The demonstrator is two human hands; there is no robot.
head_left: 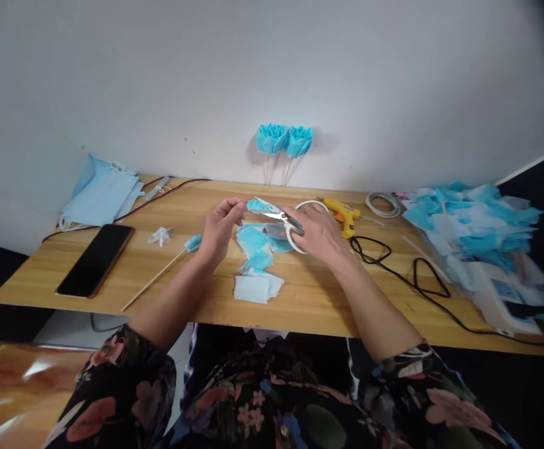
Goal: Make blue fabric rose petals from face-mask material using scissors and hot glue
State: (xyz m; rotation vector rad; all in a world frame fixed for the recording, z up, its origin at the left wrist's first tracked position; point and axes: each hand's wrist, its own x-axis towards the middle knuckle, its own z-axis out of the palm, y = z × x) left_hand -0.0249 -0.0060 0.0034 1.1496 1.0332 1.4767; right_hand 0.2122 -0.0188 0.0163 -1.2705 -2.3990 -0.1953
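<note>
My left hand [223,227] pinches the left end of a small blue piece of mask fabric [256,206]. In my right hand [319,231] is a pair of scissors [272,214] with white handles, its blades spread at the piece of fabric. Below the blades, several cut blue and white fabric pieces [256,262] lie loosely on the wooden table [216,293]. A thin wooden stick [155,280] tipped with a rolled blue bud [193,242] rests left of my left forearm.
Two blue fabric flowers [272,138] on sticks lean on the wall. At left are a phone [97,259], white scraps [160,236] and stacked masks [103,193]. A yellow glue gun [344,213], black cord [393,271], cable coil [383,204] and fabric pile [478,224] lie at right.
</note>
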